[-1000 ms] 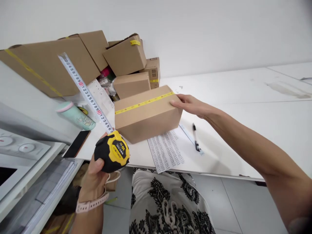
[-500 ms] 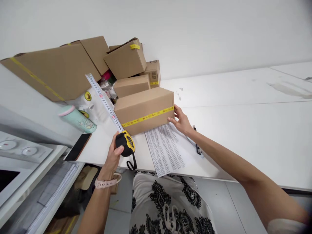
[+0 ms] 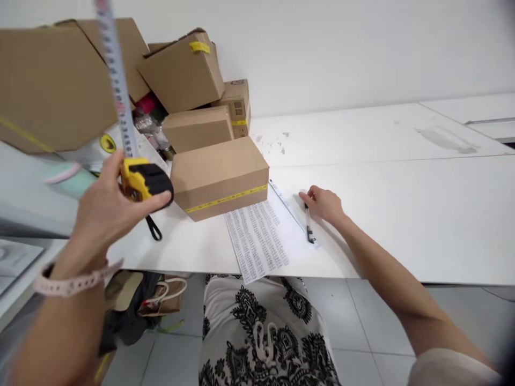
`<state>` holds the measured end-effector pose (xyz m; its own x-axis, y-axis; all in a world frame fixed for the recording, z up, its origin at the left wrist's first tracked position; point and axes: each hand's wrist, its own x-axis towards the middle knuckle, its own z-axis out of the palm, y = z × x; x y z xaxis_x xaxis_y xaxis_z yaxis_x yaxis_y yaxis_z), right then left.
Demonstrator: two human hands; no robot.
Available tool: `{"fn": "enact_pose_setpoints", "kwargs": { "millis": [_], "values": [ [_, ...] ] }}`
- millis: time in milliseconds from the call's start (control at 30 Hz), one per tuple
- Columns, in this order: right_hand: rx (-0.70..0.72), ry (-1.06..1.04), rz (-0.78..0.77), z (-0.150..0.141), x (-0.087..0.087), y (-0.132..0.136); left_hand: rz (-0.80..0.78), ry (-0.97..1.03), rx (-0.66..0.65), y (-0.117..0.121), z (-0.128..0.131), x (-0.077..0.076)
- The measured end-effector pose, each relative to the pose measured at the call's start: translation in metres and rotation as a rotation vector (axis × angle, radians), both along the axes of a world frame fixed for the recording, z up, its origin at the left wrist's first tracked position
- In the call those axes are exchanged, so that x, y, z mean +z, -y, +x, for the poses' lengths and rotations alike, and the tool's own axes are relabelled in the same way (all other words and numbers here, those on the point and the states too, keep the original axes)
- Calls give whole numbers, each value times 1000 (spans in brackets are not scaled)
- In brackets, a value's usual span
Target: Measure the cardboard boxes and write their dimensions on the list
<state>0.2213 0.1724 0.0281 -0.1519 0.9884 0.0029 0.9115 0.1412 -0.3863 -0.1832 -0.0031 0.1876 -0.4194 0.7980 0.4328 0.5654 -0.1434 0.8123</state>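
My left hand (image 3: 108,198) is wrapped around a yellow and black tape measure (image 3: 151,179), raised left of a closed cardboard box (image 3: 221,174). Its white blade (image 3: 115,69) stretches up and away, partly blurred, and a black wrist strap hangs below the case. My right hand (image 3: 325,205) is low over the table, thumb and fingers pinched at the upper end of a clear pen with black ends (image 3: 309,228). The pen lies beside a ruler-like strip (image 3: 287,203) on white paper. A sheet of printed rows (image 3: 257,241) reaches past the table's front edge.
More cardboard boxes (image 3: 181,75) are piled against the wall at the back left. A mint bottle (image 3: 72,179) with a pink rim stands left, behind my left hand. The white table (image 3: 402,214) runs to the right; bags (image 3: 161,297) lie on the floor below.
My right hand has left the box and moved right to the pen. My left hand has lifted the tape measure away from the box, up and to the left, with its blade still out.
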Motion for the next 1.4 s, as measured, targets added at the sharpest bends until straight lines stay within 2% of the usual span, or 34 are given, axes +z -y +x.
{"fn": "enact_pose_setpoints", "kwargs": {
  "millis": [67, 167, 233, 300, 400, 467, 533, 600, 633, 667, 733, 767, 833, 900, 967, 1000, 1067, 1200, 1300, 1400],
  "values": [
    [26, 73, -43, -1, -1, 6, -123, -283, 117, -28, 3, 16],
    [85, 92, -41, -5, -5, 11, -274, -528, 71, -69, 6, 22],
    [131, 11, -29, -3, -10, 10, -361, -619, 38, -92, 1, 20],
    [152, -192, -60, 2, -13, 7, -480, -688, 40, -112, -10, 18],
    [150, -695, -225, 14, -12, 2, -696, -748, -6, -131, -29, 18],
    [183, -1018, -343, 20, -7, 1, -762, -757, -44, -134, -33, 20],
    [225, -1219, -396, 23, 1, 4, -728, -699, 29, -129, -25, 22],
    [247, -1293, -390, 22, 7, 12, -586, -567, 109, -114, -2, 18],
    [246, -1292, -375, 19, 8, 17, -442, -495, 109, -103, 14, 12],
    [242, -1273, -355, 16, 8, 23, -281, -432, 37, -90, 33, 2],
    [217, -1205, -299, 7, 5, 35, -57, -345, -85, -62, 74, -31],
    [195, -1161, -269, 2, 3, 41, -15, -332, -182, -47, 94, -53],
    [170, -1075, -256, -9, -4, 52, -41, -321, -409, -19, 133, -102],
    [189, -1036, -306, -18, -10, 59, -178, -415, -577, 2, 164, -148],
    [248, -1033, -357, -25, -15, 62, -275, -530, -694, 16, 186, -181],
    [281, -1031, -361, -28, -17, 63, -302, -605, -710, 20, 194, -191],
    [328, -1014, -333, -31, -21, 64, -328, -772, -683, 24, 203, -201],
    [345, -891, -270, -33, -26, 68, -350, -1033, -605, 24, 202, -203],
    [331, -846, -241, -33, -29, 73, -334, -1086, -605, 24, 196, -203],
    [306, -916, -229, -35, -32, 76, -315, -1086, -589, 25, 195, -205]
  ]
}}
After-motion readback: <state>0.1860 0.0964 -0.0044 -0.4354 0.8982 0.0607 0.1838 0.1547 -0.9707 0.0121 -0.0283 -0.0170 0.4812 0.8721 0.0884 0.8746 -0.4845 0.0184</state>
